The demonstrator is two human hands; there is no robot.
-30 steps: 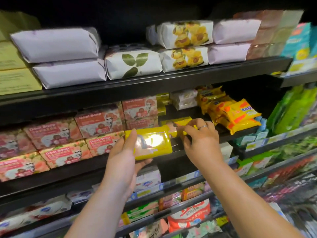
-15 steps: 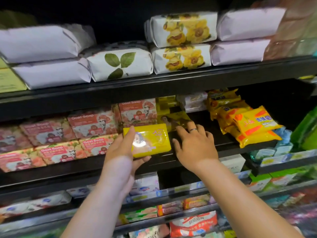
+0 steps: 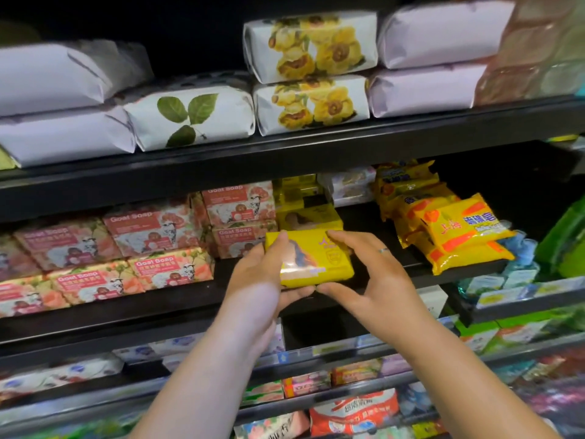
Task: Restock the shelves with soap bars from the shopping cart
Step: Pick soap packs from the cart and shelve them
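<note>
Two hands hold one yellow soap bar [image 3: 316, 259] over the middle shelf's [image 3: 142, 312] front edge.
Left hand [image 3: 259, 283] grips its left end and right hand [image 3: 380, 280] pinches its right; it looks light and stiff, its glossy wrapper probably slippery, so the short ends suit best.

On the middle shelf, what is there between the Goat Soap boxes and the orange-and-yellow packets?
In the head view, the yellow soap bar, held by the left hand and right hand, with more yellow boxes behind it.
</note>
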